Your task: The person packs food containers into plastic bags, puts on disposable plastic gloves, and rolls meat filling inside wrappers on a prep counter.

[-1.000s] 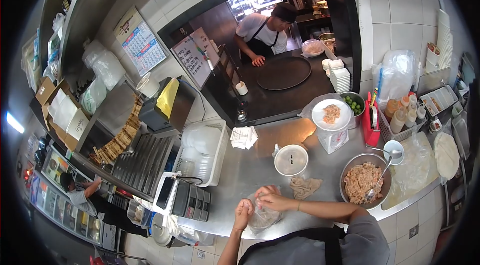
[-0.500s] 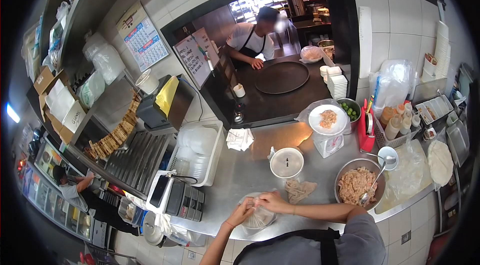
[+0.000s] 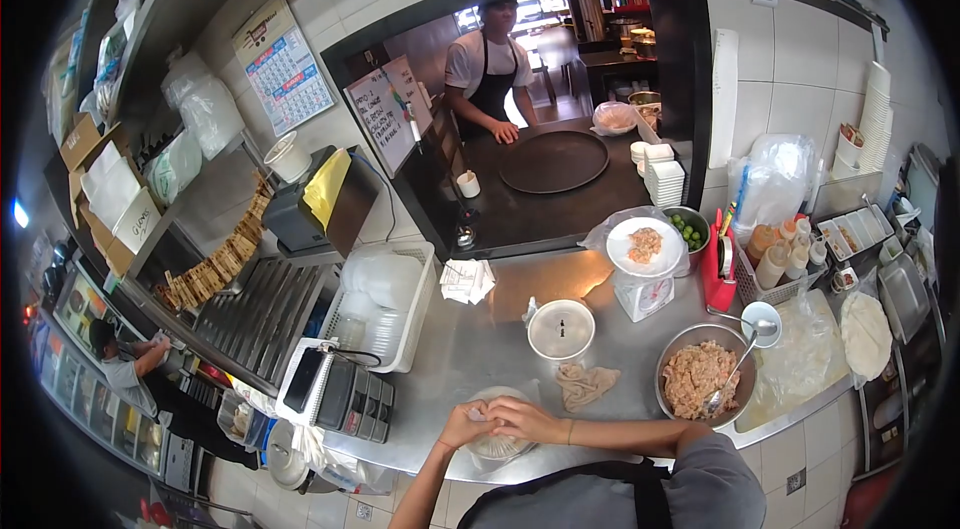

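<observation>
Plastic bag (image 3: 497, 444) at bench (image 3: 480, 349) near edge, both hands clamped on its top; left hand (image 3: 463, 426) now touching right hand (image 3: 520, 419), closer than a second ago. Mince bowl (image 3: 705, 379) to right.

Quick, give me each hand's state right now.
Left hand: fingers closed on the clear plastic bag.
Right hand: fingers curled over the same bag's top.

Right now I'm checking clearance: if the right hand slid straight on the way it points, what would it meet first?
Most likely the left hand: the right hand points leftward over the clear bag, and they already appear to touch.
</observation>
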`<state>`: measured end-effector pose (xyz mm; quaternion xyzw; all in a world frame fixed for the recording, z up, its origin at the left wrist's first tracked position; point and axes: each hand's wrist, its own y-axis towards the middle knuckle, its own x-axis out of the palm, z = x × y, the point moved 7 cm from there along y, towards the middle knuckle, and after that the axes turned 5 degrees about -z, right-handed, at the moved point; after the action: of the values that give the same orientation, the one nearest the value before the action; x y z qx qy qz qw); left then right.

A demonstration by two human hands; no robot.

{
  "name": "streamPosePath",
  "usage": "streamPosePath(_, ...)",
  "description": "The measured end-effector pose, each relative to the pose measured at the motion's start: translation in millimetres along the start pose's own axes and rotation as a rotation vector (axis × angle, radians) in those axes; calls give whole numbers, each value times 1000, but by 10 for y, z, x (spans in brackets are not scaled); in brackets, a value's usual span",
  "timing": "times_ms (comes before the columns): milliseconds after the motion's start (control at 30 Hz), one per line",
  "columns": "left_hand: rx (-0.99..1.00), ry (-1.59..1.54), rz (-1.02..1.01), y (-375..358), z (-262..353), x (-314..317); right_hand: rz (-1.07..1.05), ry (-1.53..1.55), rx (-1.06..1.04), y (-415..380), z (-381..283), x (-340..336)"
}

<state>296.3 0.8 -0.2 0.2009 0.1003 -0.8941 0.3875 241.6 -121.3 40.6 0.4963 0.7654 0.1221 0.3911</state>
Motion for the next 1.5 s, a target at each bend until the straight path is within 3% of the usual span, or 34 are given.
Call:
streamPosePath(100,-145,-249,-2,-97,20,8,-10,107,12,-60,97,11)
streamPosePath(200,-77,-313,53,-199,198,6,-8,169,62,-78,260,21)
streamPosePath(333,-96,-94,314,-334,65,26,-32,264,364,-89,395,88)
streamPosePath(433,-10,135,546,-374,294,65,3,254,414,-54,403,84)
streamPosePath(533,-12,174,718,-456,235,111,42,326,318,-52,375,59)
streamPosePath(633,90,438,822,-480,368,95,37,300,344,-36,320,61)
streamPosePath(733,-31,-12,840,-422,202,66,59,264,366,-19,367,137)
streamPosePath(833,-118,176,687,-321,227,15,97,201,383,-40,368,140)
streamPosePath(933,-84,499,427,-249,374,50,100,198,404,-53,367,120)
streamPosePath(1033,101,607,327,-283,533,108,75,197,408,-54,370,116)
streamPosePath(1133,54,696,316,-361,478,131,64,175,395,-53,353,121)
streamPosePath(1233,27,508,294,-367,327,83,86,153,383,-57,320,95)
streamPosePath(1333,-116,-133,216,-332,-101,109,97,139,328,-59,279,49)
streamPosePath(1433,-338,-351,26,-346,-114,106,102,6,87,-26,143,-4)
streamPosePath(1500,-386,-368,-99,-330,-299,87,57,-61,60,15,61,-4)
